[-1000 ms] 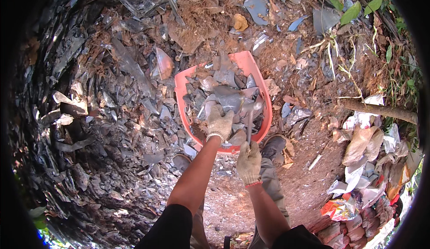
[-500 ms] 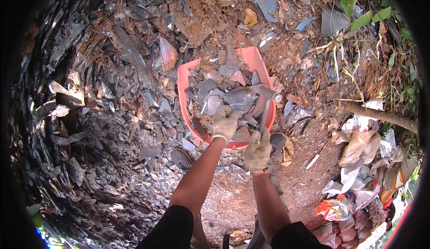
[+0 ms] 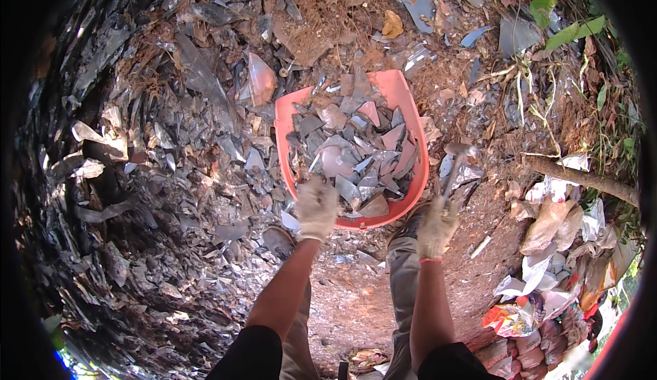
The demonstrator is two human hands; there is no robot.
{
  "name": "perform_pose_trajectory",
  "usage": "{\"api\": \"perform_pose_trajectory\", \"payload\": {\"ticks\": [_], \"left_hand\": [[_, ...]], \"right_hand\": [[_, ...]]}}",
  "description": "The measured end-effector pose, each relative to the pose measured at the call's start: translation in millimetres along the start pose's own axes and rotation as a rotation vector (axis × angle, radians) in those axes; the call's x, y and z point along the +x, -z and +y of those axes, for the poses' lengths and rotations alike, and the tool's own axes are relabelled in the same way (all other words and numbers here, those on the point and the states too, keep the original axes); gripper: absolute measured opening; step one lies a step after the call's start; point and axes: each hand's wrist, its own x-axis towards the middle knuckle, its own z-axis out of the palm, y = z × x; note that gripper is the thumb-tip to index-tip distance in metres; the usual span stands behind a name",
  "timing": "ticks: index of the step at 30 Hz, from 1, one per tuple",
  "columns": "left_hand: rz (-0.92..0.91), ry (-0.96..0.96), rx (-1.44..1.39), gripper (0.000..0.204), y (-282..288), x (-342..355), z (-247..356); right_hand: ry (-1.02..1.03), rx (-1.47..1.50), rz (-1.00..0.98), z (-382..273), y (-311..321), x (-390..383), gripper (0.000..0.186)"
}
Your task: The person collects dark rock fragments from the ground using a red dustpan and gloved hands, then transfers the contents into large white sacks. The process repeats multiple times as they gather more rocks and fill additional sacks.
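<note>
An orange-red plastic pan (image 3: 419, 175) lies between my feet, heaped with broken grey and pinkish shards (image 3: 349, 147). At its front-left rim is my left hand (image 3: 316, 205) in a cream knit glove, its fingers blurred, so what they hold, if anything, is unclear. Outside the pan's right side, my right hand (image 3: 438, 226), also gloved, grips a hammer (image 3: 457, 153) by the shaft, head tilted up toward the back.
Dense dark layered fragments (image 3: 96, 209) bank up on the left. A thick branch (image 3: 588, 185) juts in from the right above crumpled bags and wrappers (image 3: 547, 264). Green leaves (image 3: 568, 34) hang at upper right, and my boots (image 3: 280, 241) stand near the pan.
My right hand and hammer have swung right, out of the pan. My left hand has drawn back leftward. The large dark piece in the pan now appears as smaller shards.
</note>
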Motion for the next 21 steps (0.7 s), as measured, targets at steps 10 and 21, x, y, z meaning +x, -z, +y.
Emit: {"api": "perform_pose_trajectory", "payload": {"ticks": [10, 21], "left_hand": [[-0.106, 0.250, -0.728, 0.042, 52.4, 126.1, -109.3], [-0.125, 0.229, -0.765, 0.015, 6.2, 67.9, -116.5]], "right_hand": [[0.571, -0.718, -0.136, -4.5, -42.3, 78.4, 0.040], [0.126, 0.056, -0.583, 15.3, -78.6, 150.6, 0.030]]}}
